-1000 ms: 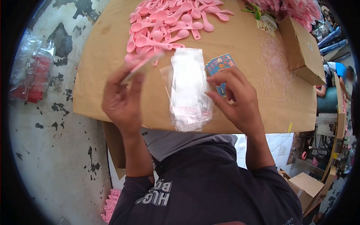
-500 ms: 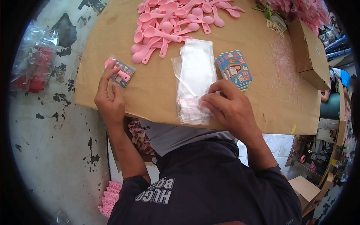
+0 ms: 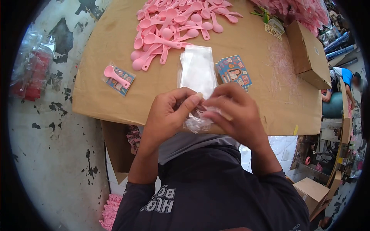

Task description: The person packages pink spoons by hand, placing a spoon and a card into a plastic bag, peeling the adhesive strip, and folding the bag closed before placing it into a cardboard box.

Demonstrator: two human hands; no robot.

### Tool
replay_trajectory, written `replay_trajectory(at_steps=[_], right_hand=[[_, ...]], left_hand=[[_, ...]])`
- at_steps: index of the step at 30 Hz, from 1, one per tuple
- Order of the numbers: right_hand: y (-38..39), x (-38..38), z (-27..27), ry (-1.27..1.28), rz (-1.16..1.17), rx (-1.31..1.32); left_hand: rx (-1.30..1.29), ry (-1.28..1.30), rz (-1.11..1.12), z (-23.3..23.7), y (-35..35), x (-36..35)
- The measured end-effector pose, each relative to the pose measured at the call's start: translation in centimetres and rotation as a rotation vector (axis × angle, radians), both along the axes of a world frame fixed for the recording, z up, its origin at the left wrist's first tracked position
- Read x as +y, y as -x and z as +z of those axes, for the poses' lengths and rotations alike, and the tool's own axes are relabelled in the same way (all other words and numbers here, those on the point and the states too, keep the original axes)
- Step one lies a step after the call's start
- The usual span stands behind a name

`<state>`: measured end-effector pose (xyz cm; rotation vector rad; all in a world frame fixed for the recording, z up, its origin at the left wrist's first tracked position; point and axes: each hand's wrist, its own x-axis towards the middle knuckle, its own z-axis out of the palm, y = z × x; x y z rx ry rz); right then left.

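My left hand (image 3: pixel 169 113) is closed in a pinch, thumb against forefinger, on the near end of a clear plastic bag (image 3: pixel 196 124). My right hand (image 3: pixel 239 113) is at the same end; its curled fingers are smeared by motion, so I cannot tell whether they grip the film. Beyond both hands lies a stack of clear plastic bags (image 3: pixel 197 69). Printed blue cards (image 3: pixel 234 72) are piled just right of the stack. Off to the left, a pink measuring spoon (image 3: pixel 116 77) rests with a blue card (image 3: pixel 124 85) in clear film.
A heap of pink measuring spoons (image 3: pixel 169 29) covers the table's far side. At the right stand a cardboard box (image 3: pixel 308 56) and scattered thin clear strips (image 3: pixel 279 65). Plastic packets (image 3: pixel 36 69) are at the far left. Another person (image 3: pixel 347 77) is at the right edge.
My left hand has left the spoon and card and come right to the bags, pinching one. My right hand stays by the bags' near end, which is now crumpled.
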<state>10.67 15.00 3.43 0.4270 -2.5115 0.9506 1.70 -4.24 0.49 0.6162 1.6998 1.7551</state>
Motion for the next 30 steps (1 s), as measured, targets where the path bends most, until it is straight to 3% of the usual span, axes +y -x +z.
replay_trajectory(at_steps=[2,4,6,8,10,14,17,22,26,28,30], right_hand=[[0.2,1.9,-0.4,0.145,-0.251,-0.011],[0.7,3.9,-1.2,0.048,-0.381,0.031],[0.8,4.8,-1.5,0.007,-0.712,-0.127],[0.6,5.9,-2.6,-0.041,-0.72,-0.155],[0.8,6.6,-3.3,0.204,-0.689,-0.325],[1.0,6.8,-3.5,0.434,-0.659,-0.367],[1.0,7.1,-3.8,0.507,-0.663,-0.307],[0.8,6.6,-3.3,0.304,-0.723,0.032],[-0.1,6.2,-3.2,0.32,-0.669,0.158],[-1.3,4.9,-2.4,0.761,-0.422,-0.192],[-1.8,3.6,-1.5,0.909,-0.301,-0.368]], left_hand=[[-0.162,-0.1,0.027,0.3,0.2,-0.1],[-0.23,-0.173,0.087,0.1,0.2,-0.2],[-0.299,-0.247,0.148,0.1,0.1,0.1],[-0.373,-0.311,0.269,0.7,-0.1,0.7],[-0.391,-0.341,0.314,0.6,-0.2,1.2],[-0.365,-0.416,0.415,-0.5,0.2,1.8],[-0.335,-0.466,0.432,-1.5,0.1,1.9],[-0.392,-0.59,0.443,-1.4,0.1,2.9],[-0.434,-0.628,0.457,-0.6,0.2,3.3],[-0.424,-0.637,0.468,-0.2,0.1,3.4],[-0.415,-0.647,0.478,0.0,0.0,3.5]])
